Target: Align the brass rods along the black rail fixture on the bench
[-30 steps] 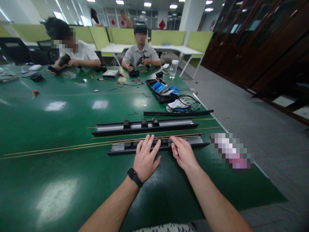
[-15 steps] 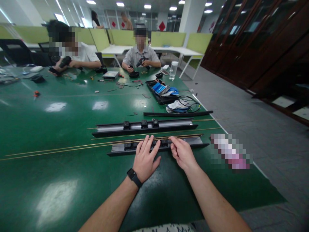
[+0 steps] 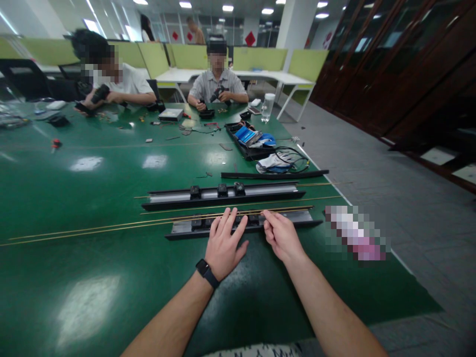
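My left hand (image 3: 225,250), with a dark watch on its wrist, lies with fingers spread over the near black-edged metal channel (image 3: 303,216). Its fingertips reach the thin brass-coloured rods (image 3: 107,226) that run along the channel and stick out far to the left. To its right, my right hand (image 3: 280,235) is closed in a pinch at one of these rods, thumb and forefinger together. Black blocks (image 3: 196,223) sit in the near channel, partly hidden by my left hand. Just beyond lies a second channel (image 3: 169,197) with three black blocks (image 3: 222,190).
Behind the channels lie a black strip (image 3: 275,175), gloves (image 3: 275,161) and a black tray (image 3: 241,146) with blue items. A blurred pink-white object (image 3: 357,233) is at the right edge. Two people sit across the green table (image 3: 92,277), holding dark tools. A clear bottle (image 3: 267,109) stands far right.
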Demonstrator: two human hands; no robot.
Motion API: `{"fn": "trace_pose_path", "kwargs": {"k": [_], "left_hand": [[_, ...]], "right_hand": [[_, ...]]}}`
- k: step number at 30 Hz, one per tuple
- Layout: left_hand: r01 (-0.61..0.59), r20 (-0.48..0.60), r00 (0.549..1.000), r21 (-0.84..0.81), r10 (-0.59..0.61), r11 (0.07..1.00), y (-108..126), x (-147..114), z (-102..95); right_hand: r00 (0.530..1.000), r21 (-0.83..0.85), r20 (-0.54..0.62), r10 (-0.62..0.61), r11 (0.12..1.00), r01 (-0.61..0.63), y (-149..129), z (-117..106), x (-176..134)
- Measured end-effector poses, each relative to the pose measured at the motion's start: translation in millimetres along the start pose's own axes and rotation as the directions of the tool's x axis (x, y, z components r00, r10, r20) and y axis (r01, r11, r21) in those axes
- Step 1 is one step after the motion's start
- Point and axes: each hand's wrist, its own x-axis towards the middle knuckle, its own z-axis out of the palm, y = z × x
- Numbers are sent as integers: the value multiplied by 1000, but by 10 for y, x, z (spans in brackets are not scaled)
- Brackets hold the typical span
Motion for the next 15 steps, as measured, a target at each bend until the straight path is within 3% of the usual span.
{"fn": "trace_pose_path", "kwargs": {"k": [15], "left_hand": [[7, 10, 1000, -5, -7, 1000, 33, 20, -11]], "right_hand": [[1000, -14, 14, -2, 1000, 2, 3, -9, 8]]}}
